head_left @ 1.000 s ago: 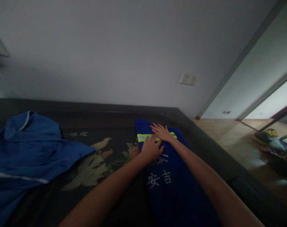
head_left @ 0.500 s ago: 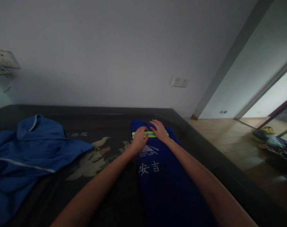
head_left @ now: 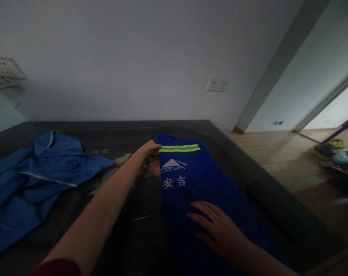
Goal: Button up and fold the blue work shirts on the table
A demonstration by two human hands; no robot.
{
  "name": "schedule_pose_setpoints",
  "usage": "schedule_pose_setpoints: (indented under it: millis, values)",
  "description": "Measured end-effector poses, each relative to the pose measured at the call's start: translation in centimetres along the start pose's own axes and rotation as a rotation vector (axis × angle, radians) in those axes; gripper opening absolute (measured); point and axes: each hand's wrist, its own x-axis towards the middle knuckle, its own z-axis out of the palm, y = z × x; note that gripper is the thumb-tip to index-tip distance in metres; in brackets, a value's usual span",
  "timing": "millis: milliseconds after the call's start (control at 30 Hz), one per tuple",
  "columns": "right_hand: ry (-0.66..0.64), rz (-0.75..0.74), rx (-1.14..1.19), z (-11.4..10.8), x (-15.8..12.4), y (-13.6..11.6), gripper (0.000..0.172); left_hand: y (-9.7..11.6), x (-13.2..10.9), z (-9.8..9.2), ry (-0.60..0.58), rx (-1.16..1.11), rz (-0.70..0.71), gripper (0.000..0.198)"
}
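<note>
A folded dark-blue work garment (head_left: 201, 172) lies lengthwise on the dark tabletop, with a yellow-green reflective strip near its far end and white CEVA lettering below. My left hand (head_left: 152, 147) is closed at the garment's far left edge, its fingers pinching the cloth beside the strip. Nearer to me, my right hand (head_left: 218, 228) rests over the lower part, palm down with fingers spread and a ring on one finger. A second, lighter blue garment (head_left: 50, 168) with white piping lies crumpled at the left, apart from both hands.
The dark table (head_left: 128, 128) has painted flowers and writing on its top and meets a pale wall behind. Wall sockets (head_left: 218, 84) are above its far edge. To the right, assorted items (head_left: 334, 153) sit on the wooden floor (head_left: 273, 151).
My left hand has moved from the strip to the garment's left edge and closed there. My right hand has drawn back toward me from the far end. The view has shifted slightly.
</note>
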Motion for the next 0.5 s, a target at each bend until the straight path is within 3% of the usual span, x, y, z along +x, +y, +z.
schedule_pose_setpoints:
  millis: [200, 367, 500]
  values:
    - [-0.037, -0.02, 0.038, -0.3, 1.2, -0.3, 0.059, 0.8, 0.0, -0.3, -0.075, 0.048, -0.052, 0.031]
    - [-0.091, -0.068, 0.071, 0.3, 2.7, 0.0, 0.068, 0.5, -0.1, 0.0, 0.005, 0.069, 0.0, 0.034]
    - [-0.114, -0.086, 0.039, 1.1, 4.8, 0.4, 0.07, 0.1, 1.3, -0.6, 0.083, 0.09, 0.011, 0.037]
